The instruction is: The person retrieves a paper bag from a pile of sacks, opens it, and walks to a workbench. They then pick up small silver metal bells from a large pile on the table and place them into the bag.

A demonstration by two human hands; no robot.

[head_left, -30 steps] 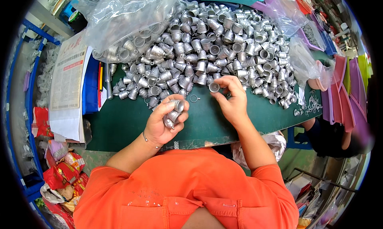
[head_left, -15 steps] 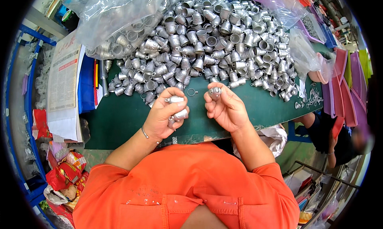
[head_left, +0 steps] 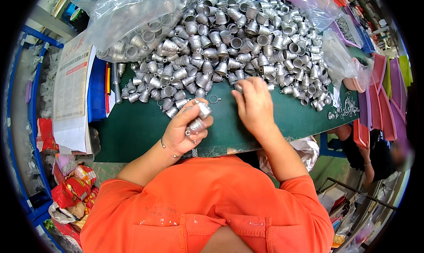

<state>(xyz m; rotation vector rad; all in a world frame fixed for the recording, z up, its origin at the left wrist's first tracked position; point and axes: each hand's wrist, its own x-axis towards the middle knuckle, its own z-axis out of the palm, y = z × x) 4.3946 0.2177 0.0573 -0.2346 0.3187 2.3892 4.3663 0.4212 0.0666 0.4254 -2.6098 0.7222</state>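
Small silver-grey metal bells (head_left: 260, 41) lie in a large heap across the far half of the green table. My left hand (head_left: 183, 127) is closed around a few of them; one bell (head_left: 202, 109) sticks out by the thumb and another bell (head_left: 196, 126) rests against the fingers. At the near edge of the heap is my right hand (head_left: 256, 104), back upward, its fingers bent around a single bell (head_left: 239, 87) that shows only in part. A thin metal ring (head_left: 214, 99) lies on the table between my hands.
Clear plastic bags (head_left: 132, 23) cover the heap's left part. Left of it are a printed paper stack (head_left: 73, 94), a blue box (head_left: 97, 92) and pens. Small loose metal pieces (head_left: 349, 107) and pink and purple trays (head_left: 382, 103) lie at right. Another person (head_left: 375, 158) sits at far right.
My right hand has moved forward with its bell to the edge of the heap, turning its back upward. My left hand has tilted slightly, still with its bells.
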